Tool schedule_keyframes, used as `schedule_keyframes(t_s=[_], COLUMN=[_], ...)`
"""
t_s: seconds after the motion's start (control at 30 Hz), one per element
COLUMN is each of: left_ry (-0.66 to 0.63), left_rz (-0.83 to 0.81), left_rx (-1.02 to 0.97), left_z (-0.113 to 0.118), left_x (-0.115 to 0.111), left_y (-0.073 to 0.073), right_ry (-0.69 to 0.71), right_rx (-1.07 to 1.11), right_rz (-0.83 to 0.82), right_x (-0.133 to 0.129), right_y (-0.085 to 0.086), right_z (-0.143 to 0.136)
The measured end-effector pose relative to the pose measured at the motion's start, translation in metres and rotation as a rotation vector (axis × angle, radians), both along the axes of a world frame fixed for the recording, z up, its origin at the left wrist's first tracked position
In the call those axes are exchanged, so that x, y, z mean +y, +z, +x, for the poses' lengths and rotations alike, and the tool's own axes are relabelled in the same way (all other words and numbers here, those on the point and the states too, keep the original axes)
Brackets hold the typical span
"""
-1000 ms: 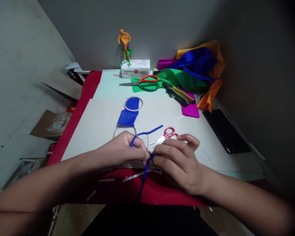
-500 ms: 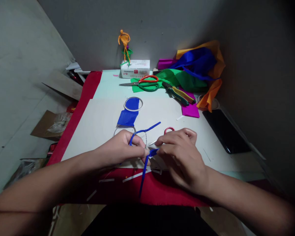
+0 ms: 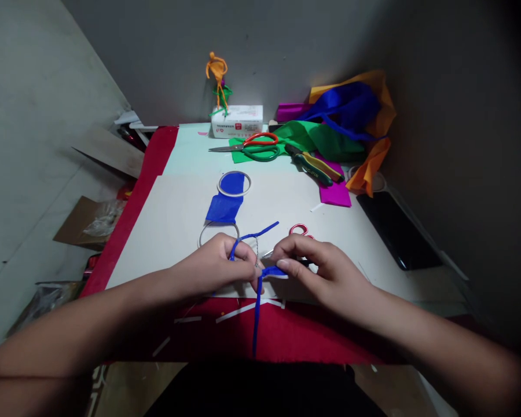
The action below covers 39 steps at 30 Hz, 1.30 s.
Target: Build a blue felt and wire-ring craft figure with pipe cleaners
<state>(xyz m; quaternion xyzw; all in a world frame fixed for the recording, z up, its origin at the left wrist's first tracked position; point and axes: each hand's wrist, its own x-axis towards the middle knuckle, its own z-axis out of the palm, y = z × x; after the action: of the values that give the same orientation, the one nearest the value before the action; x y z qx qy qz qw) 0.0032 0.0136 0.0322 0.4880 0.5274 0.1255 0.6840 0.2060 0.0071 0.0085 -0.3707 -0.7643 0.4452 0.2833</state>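
Near the board's front edge, my left hand [image 3: 226,260] pinches a thin figure of wire and blue strip [image 3: 257,315], one leg of which hangs down over the red cloth. Another blue-wrapped piece curves up and right above my fingers, beside a bare twisted wire [image 3: 256,250]. My right hand [image 3: 316,266] has thumb and forefinger closed on the end of a blue strip [image 3: 274,270] that runs from my left fingertips. Red-handled scissors [image 3: 298,229] lie just behind my right hand, partly covered by it.
Tape rings [image 3: 234,183] and blue paper [image 3: 223,208] lie behind my left hand. Farther back are orange-and-green scissors [image 3: 260,139], pliers [image 3: 310,167], coloured paper [image 3: 342,110] and a white box [image 3: 238,121] bearing small figures. A black phone [image 3: 399,231] lies right.
My right hand has turned and its fingers have drawn together on the blue strip, showing more of it. The hanging blue piece has swung slightly right. My left hand has barely moved.
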Motion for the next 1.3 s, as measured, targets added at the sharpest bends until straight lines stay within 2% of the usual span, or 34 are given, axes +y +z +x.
schedule_keyframes(t_s=[0.23, 0.47, 0.67, 0.87, 0.93, 0.97, 1.07, 1.13, 1.2, 1.3], left_ry=[-0.093, -0.073, -0.082, -0.226, -0.250, -0.256, -0.258, -0.244, -0.228, -0.201], left_rz=[-0.087, -0.220, -0.203, -0.095, -0.055, -0.036, -0.009, -0.014, -0.011, -0.001], left_rx=[-0.055, -0.129, -0.058, -0.008, -0.006, -0.003, 0.010, -0.005, -0.037, -0.053], left_z=[-0.003, -0.003, -0.002, -0.007, -0.009, -0.010, -0.010, -0.009, -0.007, -0.007], left_x=[0.002, 0.002, 0.000, 0.000, 0.001, 0.001, 0.002, 0.002, 0.002, 0.002], left_y=[-0.008, -0.011, -0.009, -0.010, -0.011, -0.011, -0.010, -0.009, -0.008, -0.010], right_ry=[0.035, 0.076, 0.086, 0.072, 0.025, -0.016, -0.151, -0.161, -0.133, -0.120], right_rx=[-0.013, -0.018, -0.016, -0.021, -0.021, -0.022, -0.067, -0.115, -0.142, -0.150], right_rz=[-0.126, -0.196, -0.232, -0.196, -0.078, 0.040, 0.535, 0.765, 0.856, 0.899], right_x=[0.003, 0.003, 0.004, 0.003, 0.001, 0.001, -0.004, -0.008, -0.012, -0.015], right_y=[0.004, 0.003, 0.002, 0.003, 0.003, 0.002, 0.000, -0.003, -0.006, -0.013], right_z=[0.000, 0.001, 0.002, 0.001, 0.001, 0.002, 0.003, 0.002, 0.001, -0.003])
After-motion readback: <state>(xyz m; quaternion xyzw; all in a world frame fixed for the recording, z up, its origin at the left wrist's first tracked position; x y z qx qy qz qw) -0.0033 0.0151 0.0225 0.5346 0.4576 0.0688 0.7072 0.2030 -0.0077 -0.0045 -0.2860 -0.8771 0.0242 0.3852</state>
